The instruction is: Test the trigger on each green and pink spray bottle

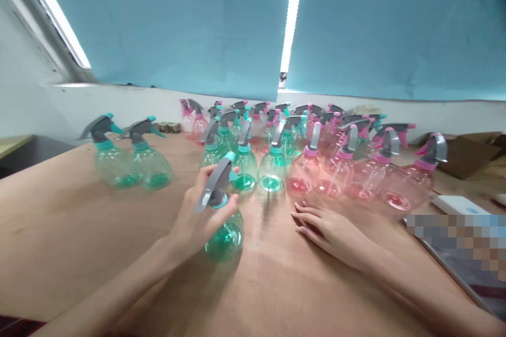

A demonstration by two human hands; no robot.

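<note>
My left hand [201, 216] is wrapped round the neck of a green spray bottle [225, 237] with a grey and teal trigger head. That bottle is near the middle of the table, slightly tilted; whether its base touches the table I cannot tell. My right hand [328, 226] rests on the brown tabletop [269, 279] with its fingers stretched out, holding nothing. Just beyond it stands a pink spray bottle [303, 174] in a front row, beside another green spray bottle [272, 171]. Two green spray bottles, one of them here [152, 168], stand apart at the left.
Several more pink and green spray bottles crowd behind the front row, up to the white wall [130, 102]. At the right lie a cardboard piece [470, 155], a white box [460, 204] and a flat dark-edged object [454, 258], partly blurred out. Blue sheets [190, 26] hang behind.
</note>
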